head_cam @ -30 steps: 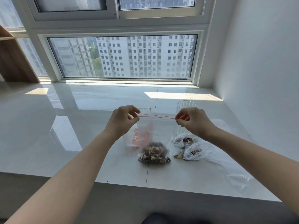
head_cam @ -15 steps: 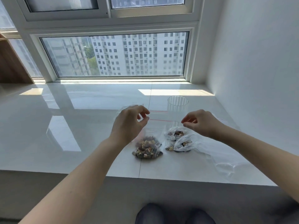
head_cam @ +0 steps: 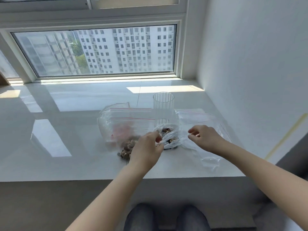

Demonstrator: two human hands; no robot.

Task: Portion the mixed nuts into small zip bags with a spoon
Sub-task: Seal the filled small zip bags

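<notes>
A large clear zip bag point(head_cam: 130, 122) with a red seal line lies flat on the white sill, with mixed nuts point(head_cam: 127, 148) heaped at its near end. Right of it sit two small zip bags point(head_cam: 171, 136) holding nuts. My left hand point(head_cam: 146, 148) reaches over the large bag's nuts and pinches the left edge of the nearer small bag. My right hand point(head_cam: 205, 137) hovers just right of the small bags with loosely curled fingers above clear plastic, holding nothing that I can make out. No spoon is in view.
A ribbed clear glass point(head_cam: 164, 105) stands behind the small bags. Empty clear bags point(head_cam: 198, 115) lie to the right, and another crumpled one point(head_cam: 210, 161) lies near the sill's front edge. A white wall closes the right side. My knees show below the sill.
Both hands let go of the large bag's zip top, and it now lies flat on the sill. They dropped to the small bags, the left taking hold of one. The camera tilted down.
</notes>
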